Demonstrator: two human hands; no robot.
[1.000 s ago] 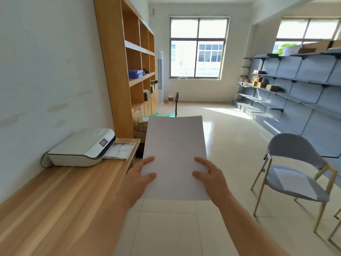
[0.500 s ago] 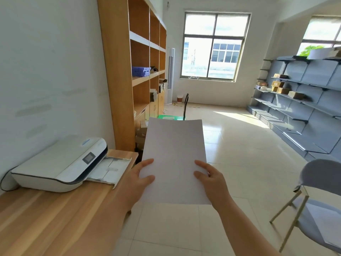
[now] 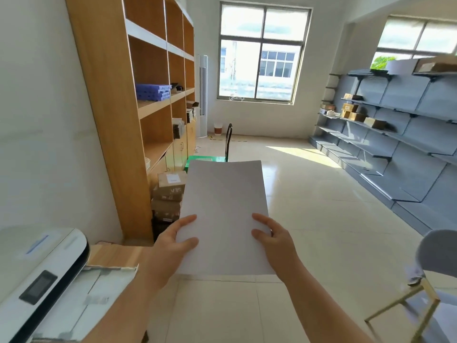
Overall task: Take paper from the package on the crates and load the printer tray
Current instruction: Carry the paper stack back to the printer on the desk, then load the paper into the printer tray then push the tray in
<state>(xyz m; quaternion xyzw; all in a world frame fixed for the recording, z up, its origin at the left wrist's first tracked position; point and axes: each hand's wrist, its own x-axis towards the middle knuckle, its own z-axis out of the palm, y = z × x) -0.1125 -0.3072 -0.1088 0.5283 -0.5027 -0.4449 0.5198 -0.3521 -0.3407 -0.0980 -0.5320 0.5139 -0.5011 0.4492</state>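
**Paper stack carried beside the printer**

We see a flat stack of white paper sheets [image 3: 223, 214] held in the air over the tiled floor. Our left hand [image 3: 170, 248] and right hand [image 3: 274, 241] clamp its near corners, thumbs on top. At lower left, the white flatbed printer [image 3: 37, 273] and its open paper tray [image 3: 99, 288] rest on the wooden bench [image 3: 116, 253].

Bright window [image 3: 262, 53] daylight, soft blur, edges warped
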